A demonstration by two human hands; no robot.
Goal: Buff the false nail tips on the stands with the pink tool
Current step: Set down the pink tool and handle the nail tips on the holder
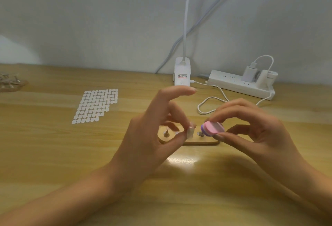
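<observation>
Left hand (158,135): a false nail tip (190,133) is pinched at frame centre.
Right hand (251,128): the pink tool (213,129) is gripped just right of the tip.

A: Tabletop (53,153) finish?
B: Wood grain, glossy, with a glare spot just in front of the stand base (201,142). The base is pale wood, smooth.
A: Rest?
B: Pink tool (213,128) matt. Nail tip (190,133) milky plastic. Power strip (233,82) at the far edge is white plastic.
</observation>
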